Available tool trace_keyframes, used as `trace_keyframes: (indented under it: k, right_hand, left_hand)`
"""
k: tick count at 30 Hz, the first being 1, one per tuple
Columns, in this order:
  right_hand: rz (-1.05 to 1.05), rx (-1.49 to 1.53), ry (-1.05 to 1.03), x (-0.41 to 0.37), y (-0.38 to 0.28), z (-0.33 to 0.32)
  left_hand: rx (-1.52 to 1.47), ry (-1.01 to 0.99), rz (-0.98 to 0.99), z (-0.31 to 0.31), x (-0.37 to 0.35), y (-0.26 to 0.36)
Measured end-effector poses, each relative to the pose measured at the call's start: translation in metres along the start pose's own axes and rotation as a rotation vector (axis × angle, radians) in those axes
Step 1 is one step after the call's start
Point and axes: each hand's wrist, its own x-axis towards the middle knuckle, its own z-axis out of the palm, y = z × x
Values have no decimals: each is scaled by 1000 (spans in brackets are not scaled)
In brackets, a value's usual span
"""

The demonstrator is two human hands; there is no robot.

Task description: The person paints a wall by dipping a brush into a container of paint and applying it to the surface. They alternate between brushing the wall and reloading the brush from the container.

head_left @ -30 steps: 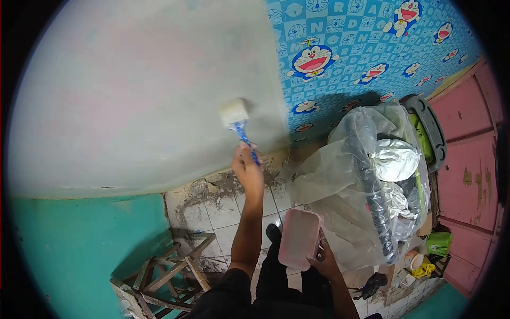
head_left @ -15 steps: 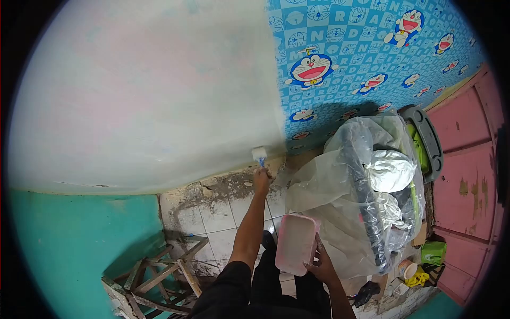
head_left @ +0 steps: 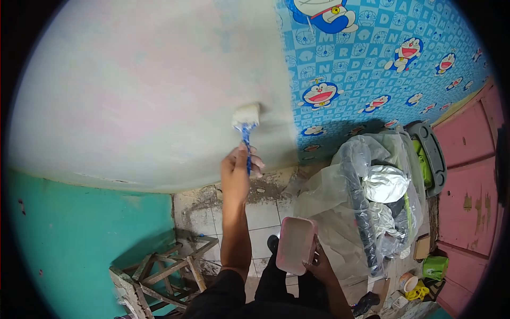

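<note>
My left hand (head_left: 238, 169) is closed round the blue handle of a paint brush (head_left: 246, 118). The brush's pale, wide bristles touch the whitish wall (head_left: 159, 95), left of the edge of the blue cartoon-patterned wallpaper (head_left: 350, 64). Low in the view, my right hand (head_left: 319, 264) grips the right side of a pink rectangular tub (head_left: 296, 245) with pale, whitish contents. The tub is held above the tiled floor, in front of my legs.
Clear plastic sheeting (head_left: 329, 196) covers bundled things at the right. Beyond it are a grey plastic piece (head_left: 431, 159) and a pink door (head_left: 470, 191). A wooden frame (head_left: 159, 274) stands at lower left, by the green wall (head_left: 79, 228).
My left hand and the brush have moved up the whitish wall, away from its bottom edge. The view has shifted slightly. My right hand still holds the tub.
</note>
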Motion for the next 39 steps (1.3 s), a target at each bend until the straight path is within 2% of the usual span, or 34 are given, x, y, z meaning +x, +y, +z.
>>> trace_keyframes:
  k: [4, 8, 10, 14, 16, 19, 20, 22, 25, 28, 31, 34, 37, 39]
  right_hand:
    - [-15, -16, -16, -1, -7, 2]
    - [-35, -12, -36, -2, -9, -2]
    - [-63, 25, -36, -4, -11, -3]
    - [-72, -47, -2, -6, -10, -10]
    - [-100, -109, 14, -8, -15, -13]
    - [-132, -102, 42, -8, -13, -16]
    - [-124, -107, 45, -10, -14, -18]
    - [-107, -110, 46, -14, -17, -19]
    - [-52, -183, 31, -16, -4, -26]
    - [-174, -89, 16, -24, -27, -12]
    - [-207, -82, -22, -25, -26, -9]
    - [-386, -102, -15, -18, -18, -3]
    - [-287, 11, -85, -19, -20, 0]
    - [-302, -68, -100, -8, 4, -5]
  left_hand:
    - [73, 132, 260, 7, -11, 77]
    - [37, 169, 349, 16, 10, 68]
    - [100, 115, 263, 13, 21, 20]
    - [174, 67, 123, 11, 23, -147]
    - [311, 46, 24, 8, 15, -217]
    - [194, 70, -350, 11, 9, -255]
    - [176, 56, -352, 11, 11, -261]
    - [145, 30, -356, 16, 18, -233]
    - [140, -43, -183, 14, 34, -169]
    - [4, -56, -214, 28, 19, -36]
    - [83, -39, -41, 36, -3, 68]
    - [122, 24, 180, 41, -18, 141]
    - [124, 106, 369, 45, -21, 173]
    - [90, 136, 447, 48, -9, 172]
